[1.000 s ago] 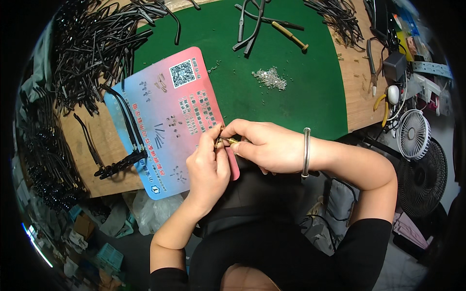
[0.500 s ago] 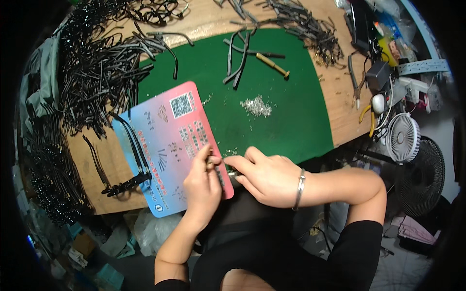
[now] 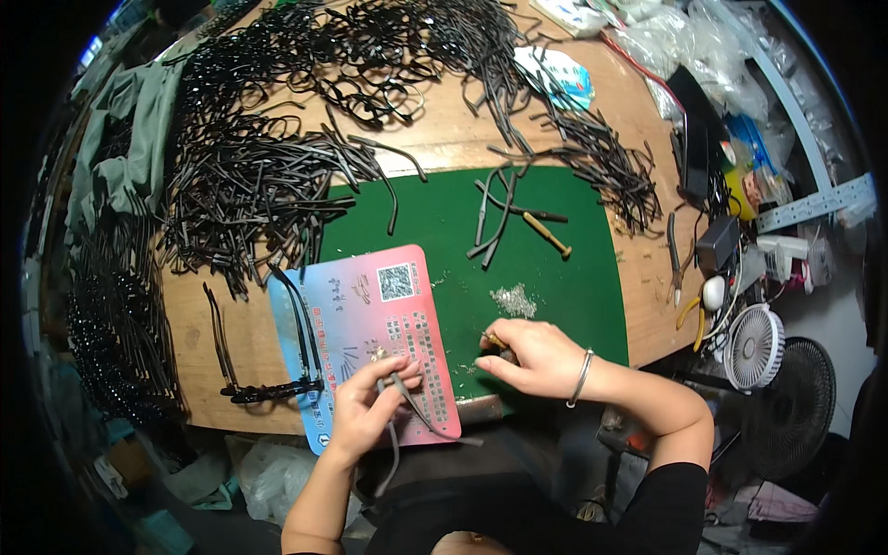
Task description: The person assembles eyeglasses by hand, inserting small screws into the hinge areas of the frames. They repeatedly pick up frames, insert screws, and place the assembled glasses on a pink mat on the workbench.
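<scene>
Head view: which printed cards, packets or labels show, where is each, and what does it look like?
Printed card: near table edge, under the left hand; rectangular, blue fading to pink, square code patch.
Flat packet: far side of table among black strips; white and light blue.
Clear plastic bags: far right corner; crumpled.

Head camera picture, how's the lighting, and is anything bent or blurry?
Head view: even overhead light, soft shadows, no strong glare on the green rectangular cutting mat; fisheye bends the wooden table edge and darkens the corners to black; both hands, left and right, look sharp, while rim clutter is smeared.
</scene>
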Motion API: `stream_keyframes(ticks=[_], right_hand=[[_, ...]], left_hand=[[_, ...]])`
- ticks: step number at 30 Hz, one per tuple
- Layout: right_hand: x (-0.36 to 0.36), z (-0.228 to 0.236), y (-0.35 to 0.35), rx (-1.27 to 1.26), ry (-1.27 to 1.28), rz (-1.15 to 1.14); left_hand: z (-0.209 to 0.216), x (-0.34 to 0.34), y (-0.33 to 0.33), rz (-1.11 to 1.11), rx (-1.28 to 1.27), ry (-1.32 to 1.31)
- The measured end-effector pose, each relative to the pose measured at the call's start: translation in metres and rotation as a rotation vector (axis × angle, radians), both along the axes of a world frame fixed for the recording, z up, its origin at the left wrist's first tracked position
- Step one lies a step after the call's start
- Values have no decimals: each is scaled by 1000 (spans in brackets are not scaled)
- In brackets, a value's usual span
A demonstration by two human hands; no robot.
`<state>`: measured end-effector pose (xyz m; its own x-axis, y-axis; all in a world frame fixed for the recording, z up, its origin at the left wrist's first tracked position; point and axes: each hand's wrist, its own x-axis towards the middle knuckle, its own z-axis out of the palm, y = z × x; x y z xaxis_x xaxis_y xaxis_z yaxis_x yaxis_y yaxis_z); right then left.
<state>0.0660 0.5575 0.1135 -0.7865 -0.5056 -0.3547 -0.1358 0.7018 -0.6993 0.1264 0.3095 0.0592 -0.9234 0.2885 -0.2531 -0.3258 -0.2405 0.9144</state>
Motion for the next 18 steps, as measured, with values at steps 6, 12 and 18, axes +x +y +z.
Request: stream_keyframes(ticks=[6,12,18], right_hand=[[-189,-29,-92,77,753,-33],[-264,-42,-103,482,549,-307],[-185,-27,-68,466,585,-52]], left_hand=[[26,1,-4,-151,431,-171],[17,3,-6,-31,69,-143],[7,-12,12,-85,-62,-136]])
